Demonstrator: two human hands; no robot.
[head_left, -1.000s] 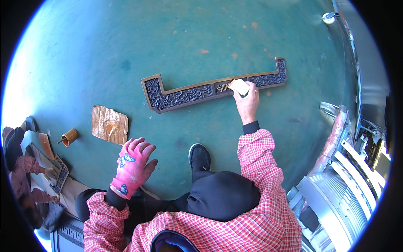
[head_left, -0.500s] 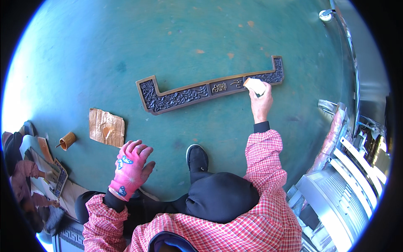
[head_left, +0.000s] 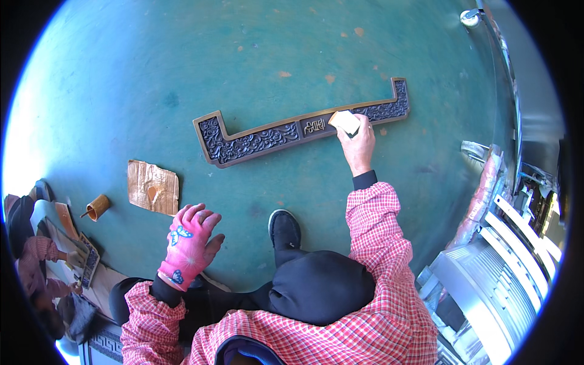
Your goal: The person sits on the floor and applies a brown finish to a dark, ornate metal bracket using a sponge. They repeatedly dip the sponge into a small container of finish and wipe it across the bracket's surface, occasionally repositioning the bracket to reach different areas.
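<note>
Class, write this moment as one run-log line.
right hand: holds white pad at carved panel | left hand: gloved, open, holding nothing visible | cardboard piece: on floor

The glove point(head_left: 187, 255) is pink with blue butterflies point(head_left: 180, 235), the block point(head_left: 346, 122) mostly white.

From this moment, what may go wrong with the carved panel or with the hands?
The carved panel might slide on the green floor, since the gloved left hand is not holding it. The right hand is bare and grips a small pale pad at the panel, so its fingertips could perhaps scrape on the raised carving.
</note>
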